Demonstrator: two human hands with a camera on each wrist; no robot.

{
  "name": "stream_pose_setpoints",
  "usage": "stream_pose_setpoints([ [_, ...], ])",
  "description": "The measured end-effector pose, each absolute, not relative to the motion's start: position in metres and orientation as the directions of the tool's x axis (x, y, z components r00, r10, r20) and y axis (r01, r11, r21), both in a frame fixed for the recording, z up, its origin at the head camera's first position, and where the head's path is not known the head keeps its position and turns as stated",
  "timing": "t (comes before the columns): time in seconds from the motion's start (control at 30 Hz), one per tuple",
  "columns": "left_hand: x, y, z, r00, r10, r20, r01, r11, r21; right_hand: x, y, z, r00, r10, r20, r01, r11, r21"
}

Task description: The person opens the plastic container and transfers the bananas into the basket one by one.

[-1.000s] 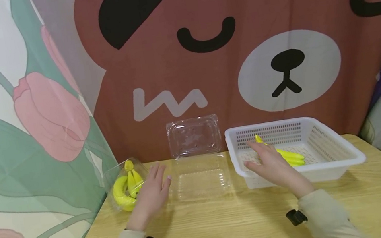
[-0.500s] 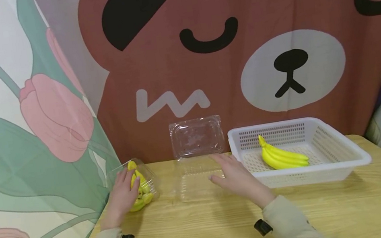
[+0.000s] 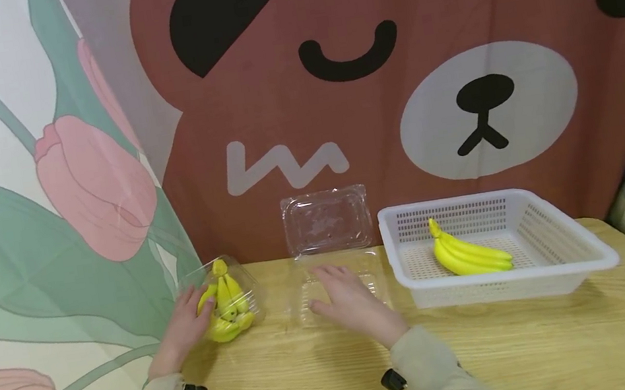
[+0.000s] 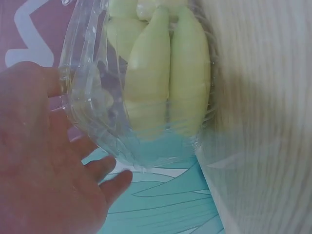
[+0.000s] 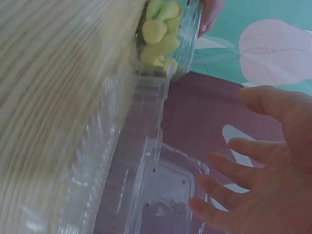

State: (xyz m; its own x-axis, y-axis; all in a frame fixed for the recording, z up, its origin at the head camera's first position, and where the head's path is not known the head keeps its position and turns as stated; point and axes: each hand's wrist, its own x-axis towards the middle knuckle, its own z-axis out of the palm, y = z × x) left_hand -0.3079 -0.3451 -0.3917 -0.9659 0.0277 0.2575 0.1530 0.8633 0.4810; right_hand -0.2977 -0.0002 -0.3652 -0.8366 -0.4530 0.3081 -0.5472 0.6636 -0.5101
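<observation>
A clear plastic clamshell box (image 3: 253, 282) with yellow bananas (image 3: 232, 294) inside stands at the table's left. My left hand (image 3: 182, 328) is at its left side, with extended fingers (image 4: 101, 168) along the box edge in the left wrist view. Right of it, a second clear clamshell container (image 3: 307, 302) has its lid (image 3: 326, 221) standing up at the back. Over this container's base hovers my right hand (image 3: 353, 301), fingers spread and holding nothing; the right wrist view shows a gap between palm and plastic.
On the right, a white perforated basket (image 3: 500, 289) holds a bunch of bananas (image 3: 469, 254). Behind the wooden table (image 3: 303, 383) hangs a brown bear curtain (image 3: 252, 110), with a tulip-print curtain (image 3: 96, 192) along the left side.
My right hand has moved left from over the basket to over the second container. The left hand has shifted left, across the banana box to its left side.
</observation>
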Motion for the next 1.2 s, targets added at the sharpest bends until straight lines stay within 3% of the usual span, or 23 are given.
stream_pose_setpoints([
  [0.4, -0.306, -0.338, -0.387, -0.984, 0.003, 0.178, 0.09, 0.874, 0.478, -0.295, -0.024, -0.373, -0.829, -0.488, 0.273, -0.549, 0.615, -0.565],
  [0.53, -0.304, -0.337, -0.381, -0.983, 0.037, 0.182, 0.115, 0.89, 0.441, -0.293, -0.035, -0.375, -0.817, -0.5, 0.288, -0.56, 0.565, -0.606],
  [0.93, -0.296, -0.342, -0.364, -0.974, 0.183, 0.13, 0.224, 0.835, 0.503, -0.283, -0.075, -0.394, -0.812, -0.516, 0.272, -0.531, 0.46, -0.711],
  [1.2, -0.292, -0.336, -0.362, -0.981, 0.174, 0.085, 0.194, 0.864, 0.465, -0.279, -0.088, -0.401, -0.813, -0.541, 0.214, -0.463, 0.378, -0.802],
])
